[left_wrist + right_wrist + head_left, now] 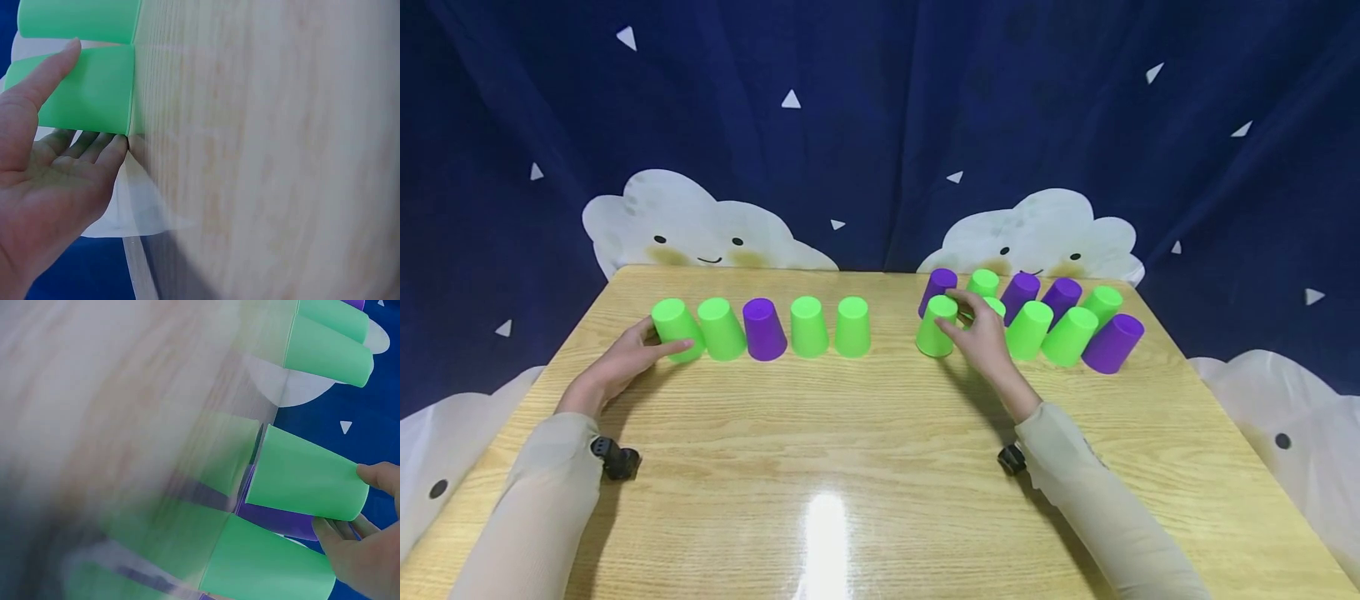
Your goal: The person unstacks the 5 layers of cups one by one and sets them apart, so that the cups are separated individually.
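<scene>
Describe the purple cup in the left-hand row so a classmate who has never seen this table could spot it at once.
On the wooden table, find the row of five upside-down cups that starts at the person's left hand. The purple cup stands in the middle, third from either end. Unlike the two green cups on each side, it is purple.

No txt, nos., labels, brands or signs legible on cups [808, 329], tbl [737, 458] or curtain [865, 125].

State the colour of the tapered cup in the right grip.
Plain green; the tapered cup shows best in the right wrist view.
</scene>
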A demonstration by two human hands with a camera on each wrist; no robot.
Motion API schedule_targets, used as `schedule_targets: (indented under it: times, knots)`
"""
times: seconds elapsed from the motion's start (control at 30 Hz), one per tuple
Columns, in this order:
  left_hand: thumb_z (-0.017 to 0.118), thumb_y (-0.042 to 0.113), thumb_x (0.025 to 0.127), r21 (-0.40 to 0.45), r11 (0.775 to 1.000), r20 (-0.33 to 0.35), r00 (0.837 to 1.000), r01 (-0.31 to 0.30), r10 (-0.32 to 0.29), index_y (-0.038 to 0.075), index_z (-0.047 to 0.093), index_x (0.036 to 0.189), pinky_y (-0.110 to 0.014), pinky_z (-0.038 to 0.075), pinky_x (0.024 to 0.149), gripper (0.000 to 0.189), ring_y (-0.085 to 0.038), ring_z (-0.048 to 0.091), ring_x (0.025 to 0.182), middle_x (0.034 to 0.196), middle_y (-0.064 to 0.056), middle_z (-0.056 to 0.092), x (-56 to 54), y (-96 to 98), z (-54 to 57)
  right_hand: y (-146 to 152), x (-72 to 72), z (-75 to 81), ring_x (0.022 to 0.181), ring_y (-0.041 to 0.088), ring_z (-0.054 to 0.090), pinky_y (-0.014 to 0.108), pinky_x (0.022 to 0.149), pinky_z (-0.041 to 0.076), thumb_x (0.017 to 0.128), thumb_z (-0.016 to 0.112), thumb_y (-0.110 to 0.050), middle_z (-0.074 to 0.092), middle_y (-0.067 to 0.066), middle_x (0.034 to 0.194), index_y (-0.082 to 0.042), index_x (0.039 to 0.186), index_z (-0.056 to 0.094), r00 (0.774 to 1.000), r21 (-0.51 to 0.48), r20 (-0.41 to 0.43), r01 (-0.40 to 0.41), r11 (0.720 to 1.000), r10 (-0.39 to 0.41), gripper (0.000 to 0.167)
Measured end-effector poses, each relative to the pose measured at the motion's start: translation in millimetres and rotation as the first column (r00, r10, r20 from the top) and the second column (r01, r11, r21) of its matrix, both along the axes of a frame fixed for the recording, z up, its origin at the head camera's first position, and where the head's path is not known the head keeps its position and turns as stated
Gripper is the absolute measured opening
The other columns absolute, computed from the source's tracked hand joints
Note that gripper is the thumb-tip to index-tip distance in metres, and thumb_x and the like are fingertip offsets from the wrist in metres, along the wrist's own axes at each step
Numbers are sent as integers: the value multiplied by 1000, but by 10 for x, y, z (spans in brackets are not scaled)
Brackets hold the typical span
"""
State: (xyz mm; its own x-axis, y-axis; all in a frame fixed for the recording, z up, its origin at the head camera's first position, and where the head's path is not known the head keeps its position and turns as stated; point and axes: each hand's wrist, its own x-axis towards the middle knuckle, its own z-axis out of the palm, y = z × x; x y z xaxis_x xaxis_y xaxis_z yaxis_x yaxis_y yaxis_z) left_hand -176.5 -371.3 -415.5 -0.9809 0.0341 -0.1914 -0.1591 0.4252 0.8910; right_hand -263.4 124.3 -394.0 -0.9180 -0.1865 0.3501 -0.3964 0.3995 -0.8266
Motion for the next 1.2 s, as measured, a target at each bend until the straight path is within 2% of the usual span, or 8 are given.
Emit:
schedule_targets:
  times: [0.23,0.43,0.57,0.73,0.83,0.97,1.07,1.2]
  knots:
    - [63,30,98,-2,1000,-3,1000,2,-2,3,3,157,-59,8,116,89,-46,11,144,156,-30,16,-2,23,24,51,-14,-10,122,37,54,37,104,45,86,71,3,55,25,131,9,134,51,999,18,43,18,1000,-18,52]
    - [64,29,97,7,1000,2,1000,8,-8,3,3,157,-59,11,116,89,-44,13,144,156,-29,17,-15,18,5,70,-14,-14,125,37,52,37,105,44,87,69,3,54,25,133,9,135,50,998,40,59,15,999,-17,52]
    - [64,31,97,1,1000,4,1000,12,-12,4,2,157,-60,12,116,90,-45,13,144,156,-29,17,-12,16,7,72,-19,31,125,37,52,36,106,43,87,68,6,55,26,132,10,133,51,999,0,38,2,1000,-2,50]
    - [64,33,97,-5,1000,7,1000,5,-5,4,3,157,-59,12,116,91,-44,14,143,156,-28,19,17,23,32,18,-1,166,124,38,53,38,106,43,86,67,9,56,28,130,12,130,53,999,-65,-36,-22,998,20,46]
    - [65,34,96,-5,1000,5,1000,9,-9,4,4,157,-60,12,116,91,-45,14,143,156,-28,19,29,27,41,-90,35,242,122,41,53,42,106,43,85,67,11,56,29,129,13,129,53,996,-96,-80,-58,994,50,45]
    - [65,35,96,-4,1000,6,1000,11,-11,4,4,157,-60,11,116,92,-45,13,144,156,-28,18,34,29,35,-333,79,302,121,40,54,41,105,44,84,66,12,56,28,128,12,127,55,988,-118,-101,-124,985,113,45]
    - [65,35,96,-1,1000,8,1000,9,-9,4,3,157,-60,10,116,93,-45,12,144,157,-29,17,35,22,28,-560,85,318,122,36,55,36,105,44,84,68,11,58,26,128,11,127,56,984,-107,-72,-171,979,164,44]
    - [65,34,96,0,1000,7,1000,6,-6,3,2,157,-61,8,116,93,-46,11,144,156,-30,17,32,7,22,-856,53,306,123,34,54,34,106,43,85,70,7,58,23,129,10,128,56,970,-32,2,-243,970,243,44]
